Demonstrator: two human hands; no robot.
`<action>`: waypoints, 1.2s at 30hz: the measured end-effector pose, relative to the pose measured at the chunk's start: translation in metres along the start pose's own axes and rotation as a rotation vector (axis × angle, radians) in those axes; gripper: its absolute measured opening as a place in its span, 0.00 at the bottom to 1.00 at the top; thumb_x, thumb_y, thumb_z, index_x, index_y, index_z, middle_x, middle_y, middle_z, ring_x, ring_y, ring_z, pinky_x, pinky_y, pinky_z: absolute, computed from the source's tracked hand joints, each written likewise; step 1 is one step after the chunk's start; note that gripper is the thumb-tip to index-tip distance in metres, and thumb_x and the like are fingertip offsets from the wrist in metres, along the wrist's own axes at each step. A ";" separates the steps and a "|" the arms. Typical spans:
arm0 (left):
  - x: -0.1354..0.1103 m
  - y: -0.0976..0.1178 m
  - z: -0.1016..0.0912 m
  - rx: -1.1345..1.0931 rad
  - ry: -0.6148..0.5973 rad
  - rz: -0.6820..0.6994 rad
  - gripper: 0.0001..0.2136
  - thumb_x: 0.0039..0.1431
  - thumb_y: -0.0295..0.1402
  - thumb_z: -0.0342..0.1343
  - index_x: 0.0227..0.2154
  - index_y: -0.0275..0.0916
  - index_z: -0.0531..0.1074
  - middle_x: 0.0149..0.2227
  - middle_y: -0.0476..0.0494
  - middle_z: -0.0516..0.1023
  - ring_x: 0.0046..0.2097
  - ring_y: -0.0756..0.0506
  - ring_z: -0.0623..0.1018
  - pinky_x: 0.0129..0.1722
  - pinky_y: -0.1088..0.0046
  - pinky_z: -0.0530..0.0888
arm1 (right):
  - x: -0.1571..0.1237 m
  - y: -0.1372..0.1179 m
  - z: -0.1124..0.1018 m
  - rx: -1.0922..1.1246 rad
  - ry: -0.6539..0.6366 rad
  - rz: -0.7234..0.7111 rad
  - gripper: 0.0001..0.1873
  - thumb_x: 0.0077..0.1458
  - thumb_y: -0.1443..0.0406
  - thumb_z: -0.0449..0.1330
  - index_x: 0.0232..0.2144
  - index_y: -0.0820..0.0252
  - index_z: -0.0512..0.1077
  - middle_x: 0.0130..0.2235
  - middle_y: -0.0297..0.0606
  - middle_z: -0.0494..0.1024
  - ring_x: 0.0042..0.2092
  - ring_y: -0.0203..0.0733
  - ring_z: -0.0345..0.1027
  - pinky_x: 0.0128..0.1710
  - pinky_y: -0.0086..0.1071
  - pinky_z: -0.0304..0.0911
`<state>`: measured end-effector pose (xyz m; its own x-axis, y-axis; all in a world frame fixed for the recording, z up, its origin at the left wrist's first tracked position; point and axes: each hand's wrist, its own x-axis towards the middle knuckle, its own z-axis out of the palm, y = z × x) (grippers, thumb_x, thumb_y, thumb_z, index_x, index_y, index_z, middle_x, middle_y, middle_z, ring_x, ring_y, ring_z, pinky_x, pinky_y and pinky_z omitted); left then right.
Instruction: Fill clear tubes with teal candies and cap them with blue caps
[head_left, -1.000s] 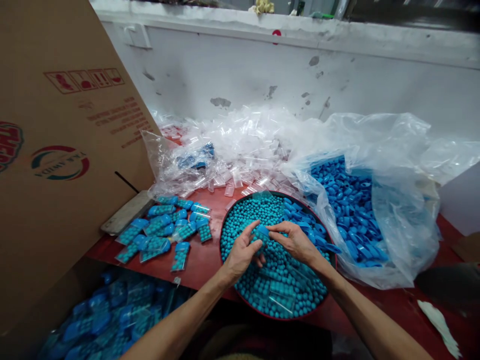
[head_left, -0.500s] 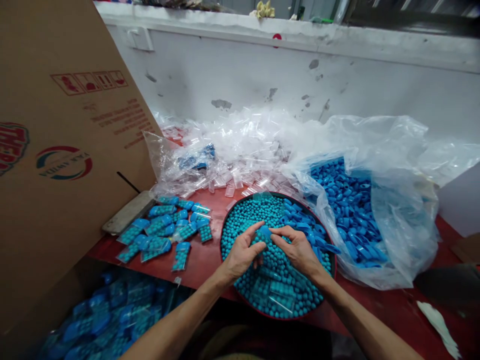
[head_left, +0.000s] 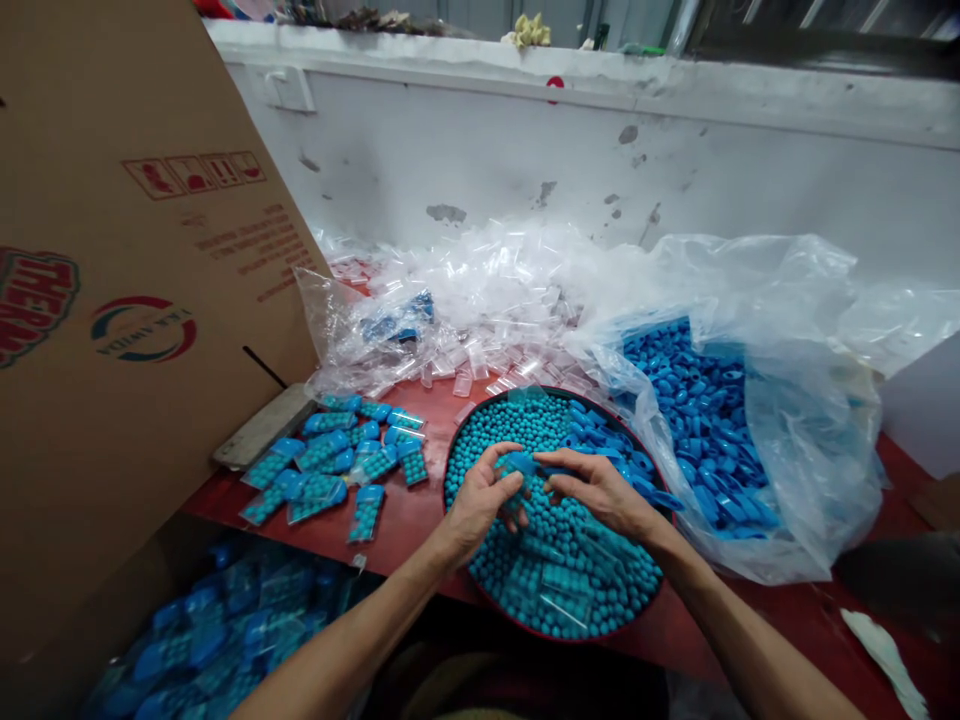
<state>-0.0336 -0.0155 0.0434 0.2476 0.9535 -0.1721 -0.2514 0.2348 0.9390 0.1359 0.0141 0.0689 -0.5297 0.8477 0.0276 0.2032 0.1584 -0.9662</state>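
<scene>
Both my hands meet over a round red-rimmed tray (head_left: 457, 450) heaped with small turquoise beads (head_left: 525, 425). My left hand (head_left: 480, 500) curls its fingers round a small clear vial with a blue cap (head_left: 523, 465). My right hand (head_left: 596, 490) pinches the same vial from the right, at the cap end. Several clear vials lie among the beads near the tray's front (head_left: 562, 590).
Filled capped vials (head_left: 337, 465) lie on the red table left of the tray. A heap of empty clear vials (head_left: 495, 300) sits behind. A plastic bag of blue caps (head_left: 697, 420) is at right. A big cardboard box (head_left: 112, 300) stands left, more filled vials (head_left: 225, 630) below.
The hands stayed together on the vial over the tray, fingers shifting slightly. The camera tilted a little, moving the scene down in view.
</scene>
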 end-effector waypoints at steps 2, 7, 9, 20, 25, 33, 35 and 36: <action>-0.001 0.001 -0.003 0.021 -0.033 -0.016 0.18 0.51 0.36 0.50 0.44 0.40 0.54 0.25 0.51 0.68 0.19 0.52 0.71 0.14 0.82 0.63 | 0.004 0.003 0.001 0.233 0.062 0.094 0.19 0.47 0.62 0.57 0.44 0.60 0.65 0.36 0.36 0.69 0.29 0.34 0.66 0.30 0.33 0.66; -0.003 -0.001 0.000 0.118 -0.038 0.041 0.20 0.53 0.36 0.48 0.48 0.42 0.53 0.25 0.53 0.65 0.17 0.55 0.68 0.13 0.83 0.60 | 0.011 0.006 0.008 0.249 0.219 0.113 0.23 0.47 0.61 0.57 0.46 0.62 0.61 0.33 0.38 0.72 0.29 0.37 0.68 0.31 0.37 0.67; -0.003 -0.001 0.003 0.164 -0.010 0.077 0.23 0.53 0.35 0.48 0.52 0.45 0.50 0.25 0.53 0.65 0.17 0.55 0.66 0.14 0.82 0.61 | 0.006 0.004 0.012 -0.004 0.219 0.020 0.20 0.50 0.61 0.53 0.46 0.63 0.63 0.37 0.42 0.73 0.35 0.41 0.68 0.37 0.39 0.65; -0.003 0.006 0.006 0.204 -0.003 0.166 0.16 0.52 0.32 0.50 0.45 0.40 0.60 0.25 0.52 0.63 0.24 0.54 0.61 0.23 0.80 0.59 | -0.009 -0.007 0.030 -0.749 0.030 -0.146 0.41 0.43 0.56 0.59 0.55 0.62 0.46 0.46 0.48 0.65 0.41 0.49 0.66 0.36 0.39 0.64; -0.005 0.008 0.011 0.181 0.064 0.147 0.12 0.52 0.33 0.50 0.39 0.39 0.61 0.24 0.53 0.64 0.24 0.54 0.62 0.25 0.80 0.60 | -0.006 -0.003 0.039 -0.815 0.130 -0.222 0.36 0.42 0.60 0.57 0.52 0.65 0.50 0.42 0.48 0.67 0.40 0.50 0.66 0.34 0.38 0.64; -0.006 -0.001 0.017 0.245 0.175 0.220 0.08 0.51 0.31 0.49 0.36 0.39 0.62 0.24 0.54 0.64 0.25 0.54 0.63 0.26 0.79 0.61 | -0.007 0.014 0.042 -0.789 0.120 -0.276 0.33 0.39 0.62 0.57 0.49 0.62 0.52 0.39 0.43 0.67 0.36 0.45 0.66 0.32 0.35 0.63; -0.006 -0.005 0.020 0.315 0.221 0.266 0.08 0.52 0.31 0.49 0.36 0.39 0.62 0.26 0.51 0.66 0.28 0.52 0.66 0.29 0.78 0.63 | -0.008 0.019 0.047 -0.791 0.157 -0.256 0.36 0.39 0.62 0.57 0.51 0.65 0.50 0.40 0.47 0.66 0.38 0.48 0.65 0.33 0.37 0.64; -0.005 -0.007 0.021 0.349 0.235 0.288 0.08 0.52 0.32 0.48 0.36 0.39 0.63 0.28 0.50 0.67 0.30 0.51 0.67 0.31 0.77 0.64 | -0.008 0.020 0.050 -0.795 0.174 -0.230 0.37 0.40 0.62 0.57 0.52 0.66 0.48 0.41 0.48 0.65 0.39 0.49 0.65 0.33 0.38 0.64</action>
<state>-0.0139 -0.0260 0.0441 -0.0127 0.9964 0.0838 0.0592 -0.0829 0.9948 0.1027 -0.0145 0.0369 -0.5075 0.8063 0.3039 0.6592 0.5905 -0.4656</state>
